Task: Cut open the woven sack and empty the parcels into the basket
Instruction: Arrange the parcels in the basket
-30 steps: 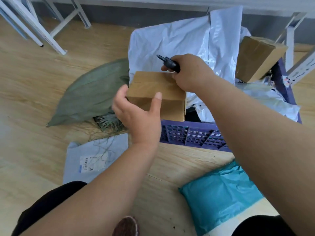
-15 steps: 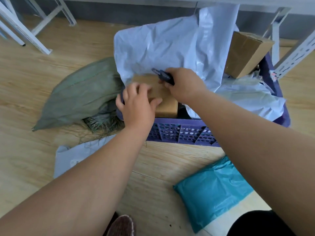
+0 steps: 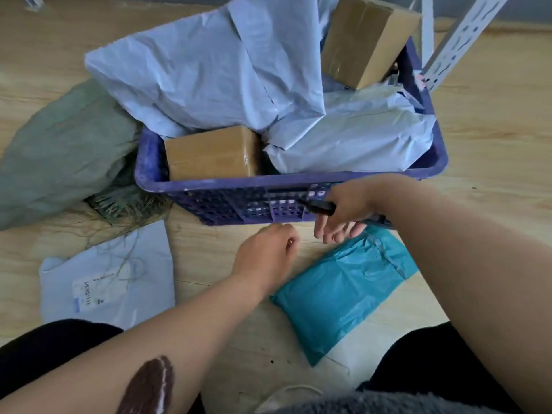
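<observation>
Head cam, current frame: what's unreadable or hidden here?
- Label on the white mailer: print too small and blurred; stray threads cross it.
- Basket bottom: covered by mailers and two boxes; count below unknown.
- Black tool in the right hand: motion-blurred, rear hidden by the hand; blade state unclear.
- Sack: left part cut off by the frame edge; contents not visible.
- Teal mailer: right side behind the right forearm.
- Left hand: palm faces away.

Both forearms are bare, no sleeves showing. Black trousers [image 3: 50, 345] cover the knees at near left and near right, and grey fuzzy fabric [image 3: 385, 404] bunches along the near edge.
</observation>
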A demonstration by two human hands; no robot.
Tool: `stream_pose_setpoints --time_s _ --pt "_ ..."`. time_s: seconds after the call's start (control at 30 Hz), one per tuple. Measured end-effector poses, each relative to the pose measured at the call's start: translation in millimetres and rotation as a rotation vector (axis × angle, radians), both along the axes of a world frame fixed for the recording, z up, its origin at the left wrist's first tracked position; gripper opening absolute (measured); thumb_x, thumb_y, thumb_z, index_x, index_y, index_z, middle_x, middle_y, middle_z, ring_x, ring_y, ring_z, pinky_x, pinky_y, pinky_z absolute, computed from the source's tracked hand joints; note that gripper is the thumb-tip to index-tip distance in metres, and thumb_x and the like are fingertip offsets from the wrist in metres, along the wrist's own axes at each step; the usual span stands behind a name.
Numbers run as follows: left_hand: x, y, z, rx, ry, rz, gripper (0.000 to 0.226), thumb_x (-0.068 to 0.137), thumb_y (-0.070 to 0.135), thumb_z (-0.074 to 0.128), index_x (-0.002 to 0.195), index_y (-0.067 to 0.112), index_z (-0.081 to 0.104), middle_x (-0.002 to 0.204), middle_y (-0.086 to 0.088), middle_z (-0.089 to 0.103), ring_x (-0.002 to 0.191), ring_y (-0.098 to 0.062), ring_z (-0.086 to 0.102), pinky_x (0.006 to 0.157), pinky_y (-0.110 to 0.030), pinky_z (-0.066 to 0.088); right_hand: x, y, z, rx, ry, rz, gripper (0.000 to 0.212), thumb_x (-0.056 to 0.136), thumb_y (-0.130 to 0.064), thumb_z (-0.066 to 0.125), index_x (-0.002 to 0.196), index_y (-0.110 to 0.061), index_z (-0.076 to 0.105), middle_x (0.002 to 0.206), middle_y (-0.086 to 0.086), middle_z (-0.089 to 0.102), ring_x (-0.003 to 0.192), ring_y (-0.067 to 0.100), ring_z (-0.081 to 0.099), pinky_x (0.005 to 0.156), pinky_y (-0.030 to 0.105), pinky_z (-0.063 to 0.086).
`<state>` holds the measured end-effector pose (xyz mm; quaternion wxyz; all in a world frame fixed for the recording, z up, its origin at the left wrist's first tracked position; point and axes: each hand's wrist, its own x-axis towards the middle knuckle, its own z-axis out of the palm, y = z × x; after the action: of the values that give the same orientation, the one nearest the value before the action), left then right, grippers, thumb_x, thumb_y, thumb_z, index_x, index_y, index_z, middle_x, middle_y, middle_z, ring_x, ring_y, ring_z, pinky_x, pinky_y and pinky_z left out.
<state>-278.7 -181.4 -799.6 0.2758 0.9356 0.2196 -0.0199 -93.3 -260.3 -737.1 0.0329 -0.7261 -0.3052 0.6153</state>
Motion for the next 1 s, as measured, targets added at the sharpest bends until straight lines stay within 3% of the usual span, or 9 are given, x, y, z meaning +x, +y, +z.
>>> stream_pose_setpoints --time_s 0.07,0.13,0.23,0.33,0.43,0.5,0.63,0.83,1.0 --pt "-3.7 -10.5 -30.9 -0.203 0.355 0.031 0.025 0.091 0.031 0.053 0.113 0.024 0.059 0.115 -0.001 0.061 0.103 -0.021 0.060 0.089 -0.034 0.049 -4.7 -17.8 -28.6 -0.188 -0.076 0.090 0.023 0.094 -0.011 0.053 0.113 -0.007 0.064 0.109 0.010 0.070 0.087 0.020 0.065 0.074 0.029 0.054" --pt "-2.6 -14.8 -53.0 -0.319 0.535 -0.019 0.042 0.090 0.036 0.055 0.129 0.021 0.051 0.131 -0.001 0.055 0.116 -0.019 0.054 0.097 -0.031 0.044 -17.6 -30.5 -58.3 -0.269 -0.283 0.305 0.029 0.093 -0.013 0.052 0.121 -0.008 0.060 0.112 0.008 0.065 0.090 0.023 0.062 0.070 0.030 0.053" --pt "8.0 -21.5 -69.9 -0.361 0.624 -0.089 0.053 0.088 0.038 0.057 0.136 0.019 0.046 0.139 -0.001 0.050 0.125 -0.018 0.050 0.100 -0.030 0.041 -43.4 -45.3 -95.1 -0.149 -0.523 0.387 0.041 0.088 -0.008 0.051 0.128 -0.017 0.051 0.118 0.003 0.055 0.107 0.027 0.057 0.074 0.037 0.047" --pt "18.1 -25.7 -72.4 -0.317 0.610 -0.111 0.044 0.088 0.036 0.057 0.128 0.018 0.051 0.131 -0.005 0.055 0.117 -0.022 0.054 0.089 -0.029 0.043 -54.8 -55.8 -123.0 -0.039 -0.481 0.364 0.061 0.087 -0.004 0.052 0.141 -0.026 0.034 0.146 -0.001 0.033 0.122 0.028 0.051 0.076 0.041 0.046" --pt "10.9 -20.3 -70.2 -0.351 0.590 -0.073 0.046 0.091 0.033 0.058 0.134 0.019 0.050 0.135 -0.004 0.054 0.120 -0.022 0.053 0.097 -0.031 0.043 -61.5 -55.3 -142.0 -0.077 -0.429 0.431 0.081 0.087 0.000 0.050 0.151 -0.030 0.010 0.159 -0.010 0.000 0.128 0.027 0.047 0.072 0.039 0.041" --pt "-3.4 -11.8 -69.6 -0.384 0.608 -0.004 0.048 0.092 0.033 0.058 0.136 0.017 0.049 0.138 -0.004 0.053 0.122 -0.021 0.053 0.101 -0.030 0.042 -63.6 -48.4 -148.9 -0.098 -0.426 0.488 0.082 0.087 0.003 0.049 0.151 -0.029 0.008 0.159 -0.005 0.007 0.126 0.029 0.048 0.073 0.039 0.042" --pt "-34.8 9.5 -70.5 -0.399 0.646 0.104 0.046 0.093 0.034 0.057 0.136 0.017 0.049 0.137 -0.002 0.053 0.121 -0.020 0.053 0.100 -0.028 0.042 -62.5 -29.3 -151.0 -0.138 -0.450 0.561 0.059 0.088 -0.002 0.051 0.141 -0.020 0.035 0.136 0.008 0.044 0.120 0.030 0.050 0.084 0.041 0.044" --pt "-63.0 41.3 -71.9 -0.368 0.636 0.252 0.044 0.095 0.034 0.053 0.136 0.017 0.049 0.136 -0.005 0.054 0.122 -0.022 0.052 0.100 -0.027 0.041 -69.2 1.2 -146.2 -0.231 -0.550 0.583 0.032 0.089 -0.010 0.056 0.121 -0.012 0.057 0.120 0.004 0.055 0.108 0.026 0.057 0.071 0.033 0.043" --pt "-99.1 90.8 -77.3 -0.174 0.593 0.560 0.048 0.094 0.029 0.053 0.139 0.018 0.044 0.144 -0.010 0.036 0.127 -0.030 0.042 0.104 -0.036 0.037 -95.0 51.0 -138.7 -0.079 -0.589 0.241 0.027 0.093 -0.033 0.053 0.114 -0.018 0.057 0.116 0.004 0.061 0.107 0.026 0.059 0.074 0.030 0.042"
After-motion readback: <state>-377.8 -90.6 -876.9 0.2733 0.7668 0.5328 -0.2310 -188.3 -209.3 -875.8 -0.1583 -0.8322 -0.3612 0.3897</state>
